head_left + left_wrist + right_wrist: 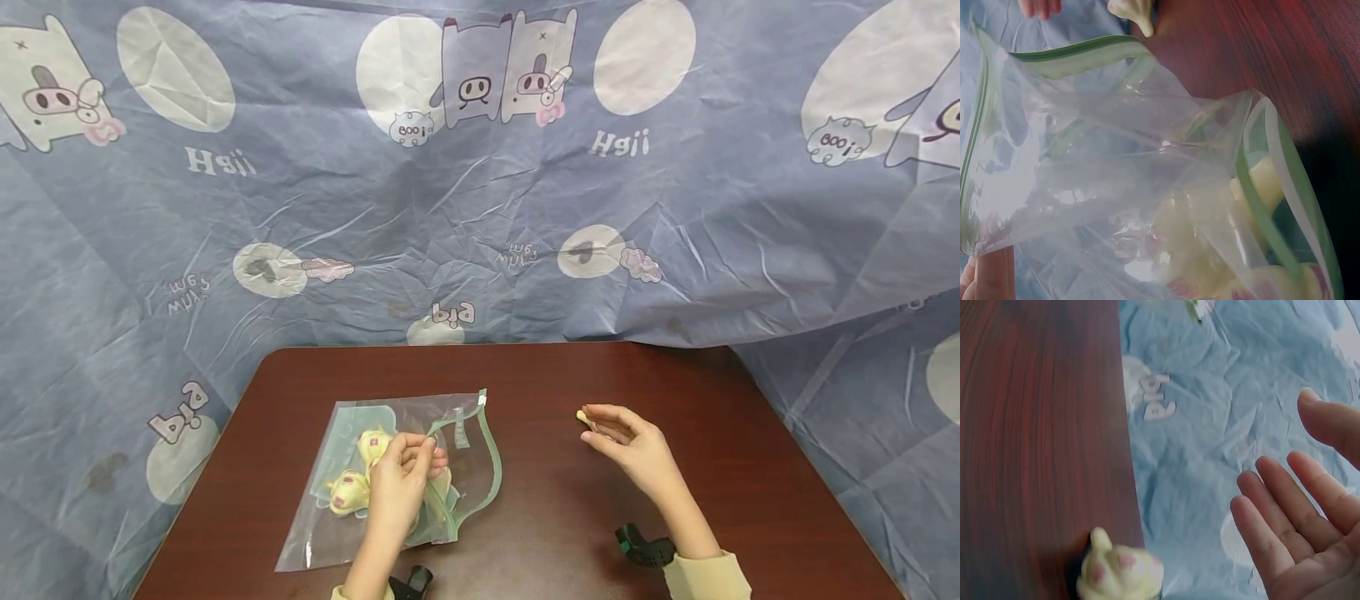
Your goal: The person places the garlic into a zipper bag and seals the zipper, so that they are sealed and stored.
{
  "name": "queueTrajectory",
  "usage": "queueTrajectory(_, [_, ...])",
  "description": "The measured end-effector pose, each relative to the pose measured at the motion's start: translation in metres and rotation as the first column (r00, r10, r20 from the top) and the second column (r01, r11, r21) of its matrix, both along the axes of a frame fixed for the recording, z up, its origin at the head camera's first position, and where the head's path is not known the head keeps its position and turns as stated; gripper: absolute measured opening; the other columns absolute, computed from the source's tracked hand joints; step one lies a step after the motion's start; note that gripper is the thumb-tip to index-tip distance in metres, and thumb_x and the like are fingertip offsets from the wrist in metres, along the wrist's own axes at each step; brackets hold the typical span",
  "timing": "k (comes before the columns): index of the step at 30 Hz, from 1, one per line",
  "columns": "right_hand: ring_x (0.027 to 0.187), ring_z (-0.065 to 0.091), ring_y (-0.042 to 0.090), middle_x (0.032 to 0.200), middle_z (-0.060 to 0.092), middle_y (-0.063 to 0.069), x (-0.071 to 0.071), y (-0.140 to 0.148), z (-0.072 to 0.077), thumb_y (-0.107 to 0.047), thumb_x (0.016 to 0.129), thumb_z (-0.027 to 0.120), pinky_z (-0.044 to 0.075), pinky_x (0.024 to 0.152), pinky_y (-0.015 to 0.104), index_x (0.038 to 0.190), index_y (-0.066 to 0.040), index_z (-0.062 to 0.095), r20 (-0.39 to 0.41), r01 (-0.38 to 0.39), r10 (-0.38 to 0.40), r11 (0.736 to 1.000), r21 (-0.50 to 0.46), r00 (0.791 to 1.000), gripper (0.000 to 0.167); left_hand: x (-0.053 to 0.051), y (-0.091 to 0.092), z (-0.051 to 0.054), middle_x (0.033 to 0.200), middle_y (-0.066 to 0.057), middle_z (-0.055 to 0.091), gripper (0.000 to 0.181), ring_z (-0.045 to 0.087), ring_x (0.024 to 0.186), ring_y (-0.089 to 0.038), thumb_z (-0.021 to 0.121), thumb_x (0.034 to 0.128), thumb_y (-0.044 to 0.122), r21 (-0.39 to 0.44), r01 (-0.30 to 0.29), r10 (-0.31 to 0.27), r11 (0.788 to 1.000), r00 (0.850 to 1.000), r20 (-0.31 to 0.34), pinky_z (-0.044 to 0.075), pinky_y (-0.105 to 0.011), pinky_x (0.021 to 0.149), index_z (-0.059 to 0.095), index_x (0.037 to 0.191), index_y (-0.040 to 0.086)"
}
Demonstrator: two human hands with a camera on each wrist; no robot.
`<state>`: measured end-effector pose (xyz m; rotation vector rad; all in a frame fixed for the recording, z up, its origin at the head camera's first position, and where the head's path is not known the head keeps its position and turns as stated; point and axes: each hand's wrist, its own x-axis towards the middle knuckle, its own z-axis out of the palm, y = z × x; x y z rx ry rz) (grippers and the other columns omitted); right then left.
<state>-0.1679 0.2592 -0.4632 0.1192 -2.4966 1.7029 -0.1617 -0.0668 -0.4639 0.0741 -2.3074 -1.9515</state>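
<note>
My left hand (405, 467) pinches the green-edged mouth of a clear zip bag (322, 533), which lies on the table with its opening spread to the right. Inside are several pale yellow garlic bulbs (349, 492) with pinkish-purple patches, seen blurrily through the plastic in the left wrist view. Over the right part of the table my right hand (637, 446) hovers with fingers extended and thumb apart, holding nothing. Another garlic bulb (1119, 575) sits on the table beside that hand; in the head view the fingers mostly hide it, leaving its stem (582, 416) visible.
The dark reddish-brown table (525, 375) has a blue printed cloth (465, 208) hanging behind it and at its sides. Black wrist devices (643, 547) are worn near both sleeves. A pale blue printed panel (367, 417) shows at the bag's far side.
</note>
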Motion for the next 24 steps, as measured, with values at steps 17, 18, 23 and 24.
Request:
queueTrajectory(17, [0.132,0.05,0.042,0.146,0.048,0.02,-0.015,0.036,-0.024,-0.028,0.087,0.076,0.05,0.1,0.048,0.14,-0.005,0.051,0.103,0.196,-0.227,0.95,0.244,0.968,0.063,0.002,0.0,0.002,0.089,-0.016,0.075,0.023,0.075,0.077,-0.02,0.061,0.0987,0.018,0.004,-0.002,0.002,1.0,1.0,-0.008,0.059,-0.021,0.066,0.062,0.104,-0.004])
queueTrajectory(18, [0.132,0.048,0.043,0.147,0.046,0.022,-0.017,0.038,-0.027,-0.03,0.087,0.077,0.048,0.102,0.05,0.141,-0.004,0.049,0.104,0.194,-0.229,0.944,0.267,0.968,0.066,0.002,0.0,0.002,0.089,-0.016,0.075,0.023,0.075,0.077,-0.02,0.061,0.0987,0.018,0.004,-0.003,0.003,1.0,1.0,-0.011,0.059,-0.021,0.066,0.062,0.104,-0.004])
queueTrajectory(23, [0.131,0.046,0.048,0.149,0.038,0.027,-0.027,0.044,-0.041,-0.041,0.083,0.078,0.044,0.103,0.058,0.146,-0.003,0.04,0.144,0.165,-0.233,0.912,0.375,0.962,0.083,0.001,0.0,0.003,0.089,-0.016,0.075,0.023,0.075,0.078,-0.024,0.062,0.0984,0.018,0.009,0.0,0.0,1.0,1.0,-0.014,0.059,-0.021,0.066,0.062,0.104,-0.004])
queueTrajectory(24, [0.13,0.046,0.048,0.148,0.037,0.028,-0.029,0.045,-0.043,-0.043,0.083,0.078,0.044,0.102,0.058,0.147,-0.002,0.038,0.153,0.156,-0.231,0.908,0.389,0.961,0.086,0.001,0.0,0.004,0.089,-0.016,0.075,0.023,0.075,0.078,-0.025,0.062,0.0984,0.018,0.01,0.001,-0.001,1.0,1.0,-0.012,0.059,-0.021,0.066,0.062,0.104,-0.004])
